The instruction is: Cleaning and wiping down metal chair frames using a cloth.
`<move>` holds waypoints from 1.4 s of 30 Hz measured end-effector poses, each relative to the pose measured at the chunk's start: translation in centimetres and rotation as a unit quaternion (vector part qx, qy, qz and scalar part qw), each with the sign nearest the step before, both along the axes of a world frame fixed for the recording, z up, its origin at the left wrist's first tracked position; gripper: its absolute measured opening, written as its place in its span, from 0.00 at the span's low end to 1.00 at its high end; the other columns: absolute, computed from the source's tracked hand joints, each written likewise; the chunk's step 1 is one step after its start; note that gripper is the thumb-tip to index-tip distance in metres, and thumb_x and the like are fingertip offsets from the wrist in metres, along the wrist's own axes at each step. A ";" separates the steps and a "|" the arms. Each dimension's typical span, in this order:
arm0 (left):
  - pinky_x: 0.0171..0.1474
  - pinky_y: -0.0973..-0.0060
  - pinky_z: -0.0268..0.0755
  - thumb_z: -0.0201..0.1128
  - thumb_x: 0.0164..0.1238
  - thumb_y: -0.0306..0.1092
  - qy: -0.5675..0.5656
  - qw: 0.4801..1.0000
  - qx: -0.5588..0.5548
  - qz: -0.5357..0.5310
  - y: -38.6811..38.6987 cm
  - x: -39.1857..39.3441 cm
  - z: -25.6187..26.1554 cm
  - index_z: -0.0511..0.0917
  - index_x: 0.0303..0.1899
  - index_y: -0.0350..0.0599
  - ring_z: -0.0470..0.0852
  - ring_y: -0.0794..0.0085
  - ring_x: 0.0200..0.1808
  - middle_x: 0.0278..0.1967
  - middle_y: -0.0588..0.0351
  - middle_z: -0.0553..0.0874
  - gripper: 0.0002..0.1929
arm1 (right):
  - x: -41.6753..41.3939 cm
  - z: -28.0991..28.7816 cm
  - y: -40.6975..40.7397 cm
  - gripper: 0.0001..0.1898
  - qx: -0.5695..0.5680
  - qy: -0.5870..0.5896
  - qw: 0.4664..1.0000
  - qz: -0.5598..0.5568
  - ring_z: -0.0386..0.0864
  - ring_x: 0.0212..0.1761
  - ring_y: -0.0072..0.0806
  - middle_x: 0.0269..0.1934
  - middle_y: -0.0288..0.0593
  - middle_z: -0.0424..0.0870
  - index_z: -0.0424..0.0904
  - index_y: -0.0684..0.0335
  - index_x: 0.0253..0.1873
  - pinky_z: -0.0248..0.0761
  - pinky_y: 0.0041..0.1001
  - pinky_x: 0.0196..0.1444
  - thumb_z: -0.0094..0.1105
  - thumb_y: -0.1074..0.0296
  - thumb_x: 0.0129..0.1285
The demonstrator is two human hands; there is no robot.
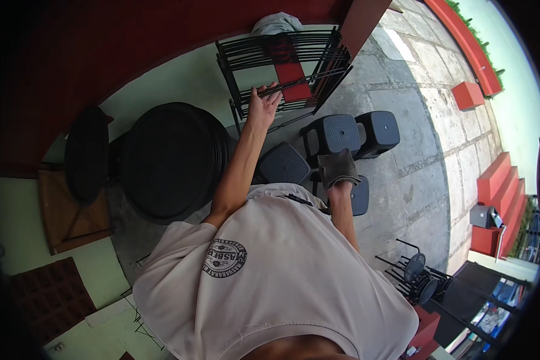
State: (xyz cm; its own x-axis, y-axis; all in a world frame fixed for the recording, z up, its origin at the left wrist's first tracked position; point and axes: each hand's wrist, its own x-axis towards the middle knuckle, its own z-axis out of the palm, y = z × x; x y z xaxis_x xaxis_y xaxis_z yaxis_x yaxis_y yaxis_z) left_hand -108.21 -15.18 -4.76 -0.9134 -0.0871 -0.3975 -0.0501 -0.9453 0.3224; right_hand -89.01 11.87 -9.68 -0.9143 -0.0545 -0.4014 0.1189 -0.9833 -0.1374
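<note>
My left hand (264, 106) reaches forward, palm up, its fingers around a thin black metal rod of a folded frame (315, 77). That frame lies on a stack of similar black frames beside a pale wall, with a red panel (292, 74) among them. In my right hand (340, 186) is a folded dark grey cloth (339, 168), which hides most of the fingers. Below and around the cloth stand several dark plastic stools (340, 130) with textured seats. Left of my left forearm is a pile of round black tabletops or trays (171, 162).
A light cloth (276, 23) lies behind the frames. Another round black top (87, 155) leans by a wooden table or panel (74, 211) at left. Black metal stools (416, 270) are grouped at lower right. Red steps (499, 184) and a red block (468, 95) stand beyond the paved floor.
</note>
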 end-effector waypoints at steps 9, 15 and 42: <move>0.74 0.45 0.68 0.39 0.87 0.50 -0.011 1.000 -0.006 -0.003 3.5 10.5 2.5 0.74 0.31 0.43 0.74 0.42 0.70 0.63 0.31 0.79 0.26 | 2.2 4.4 1.9 0.44 0.047 -0.051 0.997 -0.025 0.67 0.77 0.45 0.74 0.49 0.71 0.65 0.63 0.76 0.53 0.43 0.81 0.37 0.27 0.73; 0.77 0.46 0.65 0.43 0.87 0.47 -0.011 0.997 0.032 -0.067 5.8 17.0 3.6 0.71 0.30 0.42 0.70 0.40 0.73 0.68 0.32 0.74 0.24 | 1.3 4.1 2.1 0.47 -0.006 -0.022 0.999 0.050 0.68 0.76 0.43 0.74 0.49 0.71 0.64 0.68 0.76 0.53 0.38 0.81 0.44 0.26 0.71; 0.69 0.61 0.76 0.53 0.83 0.43 -0.193 0.957 0.213 0.040 5.6 36.0 -11.9 0.86 0.36 0.49 0.83 0.60 0.63 0.66 0.50 0.81 0.17 | -4.3 -2.6 -0.4 0.16 0.052 0.017 0.994 0.099 0.57 0.22 0.15 0.22 0.26 0.57 0.70 0.53 0.33 0.58 0.21 0.31 0.58 0.56 0.77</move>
